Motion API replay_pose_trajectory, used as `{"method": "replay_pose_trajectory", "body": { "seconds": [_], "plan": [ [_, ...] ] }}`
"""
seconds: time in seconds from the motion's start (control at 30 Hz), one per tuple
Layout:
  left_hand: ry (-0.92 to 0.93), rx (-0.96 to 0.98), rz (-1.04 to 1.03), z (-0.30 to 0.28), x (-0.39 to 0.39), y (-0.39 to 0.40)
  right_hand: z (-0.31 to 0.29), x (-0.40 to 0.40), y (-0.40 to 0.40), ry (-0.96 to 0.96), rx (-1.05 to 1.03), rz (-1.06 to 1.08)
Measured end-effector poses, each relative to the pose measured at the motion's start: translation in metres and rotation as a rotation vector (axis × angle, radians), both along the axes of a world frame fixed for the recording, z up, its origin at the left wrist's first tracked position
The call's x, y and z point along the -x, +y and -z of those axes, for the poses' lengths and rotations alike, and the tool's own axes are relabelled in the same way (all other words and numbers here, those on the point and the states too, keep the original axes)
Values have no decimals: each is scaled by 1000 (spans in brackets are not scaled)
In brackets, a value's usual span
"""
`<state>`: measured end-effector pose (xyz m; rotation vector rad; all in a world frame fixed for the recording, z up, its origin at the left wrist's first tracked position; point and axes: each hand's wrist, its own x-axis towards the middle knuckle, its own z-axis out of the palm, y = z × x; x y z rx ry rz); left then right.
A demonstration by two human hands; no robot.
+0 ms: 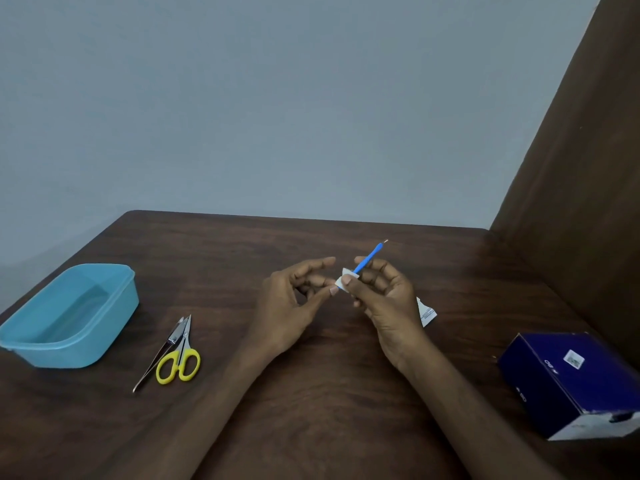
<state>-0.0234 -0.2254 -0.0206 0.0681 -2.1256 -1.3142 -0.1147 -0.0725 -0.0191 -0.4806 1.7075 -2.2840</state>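
**Pad pinched on the blue tool, ready for a wipe**

On my feed the blue-handled tool [367, 261] sits above the middle of the table [311, 410], slanted, its thin metal tip pointing up and away from the person. The right hand [384, 299] grips its lower end, fingers curled round the handle and the thumb pressing a small white pad [343, 280] against it. I read that hold as a wiping grip: the pad folded at the handle, so the tool can be drawn or turned through it.

The left hand [291, 299] is just left of the tool with its fingers loosely bent, and its thumb tip meets the pad's near corner. I cannot tell whether it pinches the pad or only steadies it.

Just right of the tool, partly hidden behind the right hand, a torn white sachet [427, 313] lies on the wood, probably the pad's wrapper dropped close by. Well left of the tool, yellow scissors [180, 358] and a slim metal tool [157, 362] lie side by side, touching, as if queued for the same treatment. Farther left stands a pale blue tub [114, 306] that seems to hold water. Well right of the tool and nearer the person rests a dark blue box [571, 379].
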Motion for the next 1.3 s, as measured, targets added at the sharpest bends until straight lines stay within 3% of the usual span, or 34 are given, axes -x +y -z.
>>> {"method": "replay_pose_trajectory", "body": {
  "seconds": [0.37,0.57,0.77,1.0,1.3],
  "plan": [
    [-83,-96,21,0,1,0,1,-1,0,53,-68,-22],
    [-110,-47,26,0,0,0,0,-1,-3,78,-86,20],
    [-136,38,37,3,2,-3,-6,5,1,-14,-44,78],
    [-119,66,-15,1,1,-1,-6,10,7,46,-10,186],
    [-82,29,-6,1,2,-3,-10,5,6,3,-31,112]
  ]
}}
